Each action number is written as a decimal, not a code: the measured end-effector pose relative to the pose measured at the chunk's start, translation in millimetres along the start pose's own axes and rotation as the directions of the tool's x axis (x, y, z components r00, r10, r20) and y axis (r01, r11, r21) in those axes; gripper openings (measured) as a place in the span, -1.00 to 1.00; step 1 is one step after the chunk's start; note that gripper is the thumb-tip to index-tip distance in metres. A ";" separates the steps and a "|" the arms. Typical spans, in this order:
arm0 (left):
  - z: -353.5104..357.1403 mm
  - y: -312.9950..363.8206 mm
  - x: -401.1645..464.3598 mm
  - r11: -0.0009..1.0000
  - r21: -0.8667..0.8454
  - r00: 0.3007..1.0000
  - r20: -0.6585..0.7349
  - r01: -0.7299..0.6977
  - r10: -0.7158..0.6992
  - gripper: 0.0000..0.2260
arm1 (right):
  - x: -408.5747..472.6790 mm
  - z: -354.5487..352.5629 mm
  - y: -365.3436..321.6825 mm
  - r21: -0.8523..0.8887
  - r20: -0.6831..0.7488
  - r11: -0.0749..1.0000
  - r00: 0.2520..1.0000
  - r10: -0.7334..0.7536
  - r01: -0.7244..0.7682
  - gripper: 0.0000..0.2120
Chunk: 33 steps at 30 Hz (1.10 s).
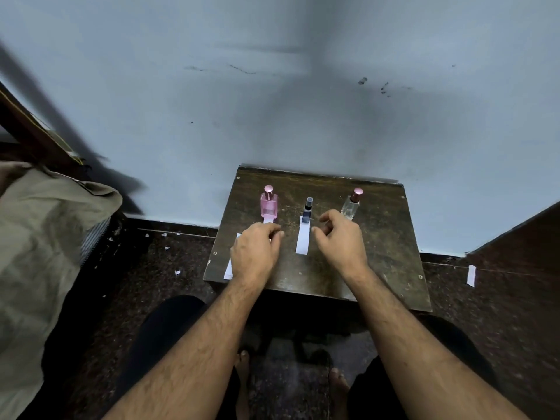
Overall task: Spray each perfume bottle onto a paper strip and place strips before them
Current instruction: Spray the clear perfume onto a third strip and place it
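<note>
Pale blue wall [272,86], scuffed with dark marks, stood behind a small dark wooden table [378,262] pushed against it, over a speckled dark floor [151,268] littered with white scraps. From the head view, three perfume bottles stood upright in a row near the table's far edge: a pink bottle [268,204] on the left, a small dark bottle [308,210] in the middle, and a clear bottle [352,204] with a reddish cap on the right.

One white paper strip [303,240] lay flat just in front of the dark bottle, its far end touching the bottle's base. Another strip [268,220] showed just before the pink bottle, mostly hidden under the left hand [256,253]. More white paper [228,269] lay at the table's left edge, partly under the same wrist.

The left hand's fingers were curled down over the strip before the pink bottle; whether they pinched it could not be told. The right hand [341,237] hovered beside the middle strip with fingers loosely curled, holding nothing, in front of the clear bottle.

Beige cloth [45,231] was heaped at the left, and a loose white slip [471,275] lay on the floor to the right. The person's dark-clad knees and bare feet showed below the table.
</note>
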<state>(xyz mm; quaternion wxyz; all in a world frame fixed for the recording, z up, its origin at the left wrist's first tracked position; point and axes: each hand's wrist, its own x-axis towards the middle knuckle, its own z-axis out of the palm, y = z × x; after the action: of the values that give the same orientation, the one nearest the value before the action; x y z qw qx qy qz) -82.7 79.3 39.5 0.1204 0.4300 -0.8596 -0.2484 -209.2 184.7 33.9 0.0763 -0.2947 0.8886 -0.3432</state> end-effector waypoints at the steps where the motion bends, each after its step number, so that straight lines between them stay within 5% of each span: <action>1: -4.9 -3.8 -4.7 1.000 -0.001 1.000 -0.008 0.012 -0.012 -0.77 | -5.1 -0.2 -2.4 -0.002 0.020 1.000 1.000 -0.015 0.015 -0.86; 9: -37.7 -50.2 -26.9 0.981 -0.068 0.980 -0.065 0.181 -0.186 -0.80 | -35.6 7.2 -28.4 -0.026 0.142 0.992 0.983 -0.117 0.122 -0.91; 16: -46.0 -89.2 -29.9 0.943 -0.022 0.942 0.033 0.333 -0.333 -0.79 | -48.3 44.1 -61.9 -0.073 0.298 0.981 0.943 -0.149 0.179 -0.92; 33: -36.8 -108.5 -14.2 0.947 0.021 0.927 0.200 0.321 -0.319 -0.84 | -38.2 116.9 -80.9 -0.272 0.477 0.901 0.861 -0.178 0.337 -0.76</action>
<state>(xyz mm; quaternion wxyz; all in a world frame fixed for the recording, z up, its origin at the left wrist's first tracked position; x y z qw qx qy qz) 15.0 23.7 13.1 -0.0063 0.5363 -0.7843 -0.3118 -100.4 92.9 -3.7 0.1751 -0.4913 0.8457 -0.1131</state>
